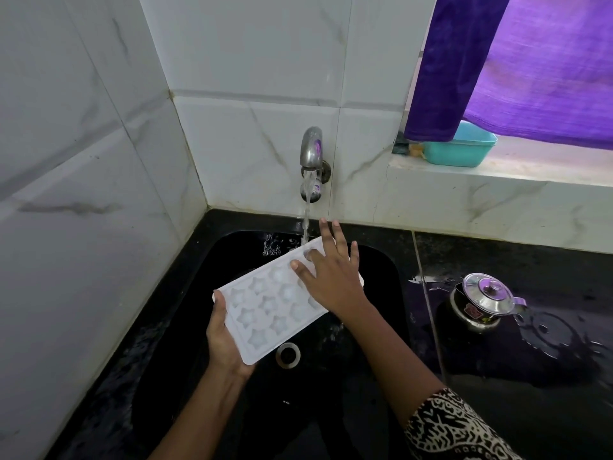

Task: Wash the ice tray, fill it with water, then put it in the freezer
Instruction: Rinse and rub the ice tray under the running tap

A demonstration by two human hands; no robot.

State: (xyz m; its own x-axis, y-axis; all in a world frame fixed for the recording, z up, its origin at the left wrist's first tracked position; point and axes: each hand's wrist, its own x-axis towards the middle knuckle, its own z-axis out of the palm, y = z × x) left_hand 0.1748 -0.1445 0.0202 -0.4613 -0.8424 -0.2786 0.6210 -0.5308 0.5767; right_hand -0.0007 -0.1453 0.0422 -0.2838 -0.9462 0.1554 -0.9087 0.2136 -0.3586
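Though blurry, water (306,220) into ice tray (273,303)

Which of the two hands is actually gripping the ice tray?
The left hand, thumb curled over the near edge of the ice tray; the right hand only lies flat on its far end, fingers spread.

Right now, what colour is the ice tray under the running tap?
White. The ice tray shows best in the head view, the only one.

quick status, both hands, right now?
Left hand: grips the near end of the ice tray.
Right hand: open, fingers spread, resting on the tray's top face.
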